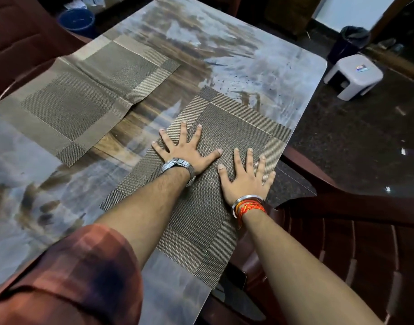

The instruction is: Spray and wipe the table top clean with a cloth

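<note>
- Plaid sleeve [72, 273] nearest, at lower left.
- Right grip [245, 181] open and flat, fingers spread, pressing the near placemat [236, 123] by its right border.
- Left grip [189, 148] just beside, also splayed flat on that mat, holding nothing.
- Streaked, wet-looking worktop [248, 62] beneath the mat.
- Second placemat [84, 95] farther left, creased.
- Grey stool [356, 73] beyond, on the floor.

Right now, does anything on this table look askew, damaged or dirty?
Yes. The far brown woven placemat has a raised crease across it, and its edge buckles off the glossy table top. Also, dark specks and smears mark the far right part.
</note>
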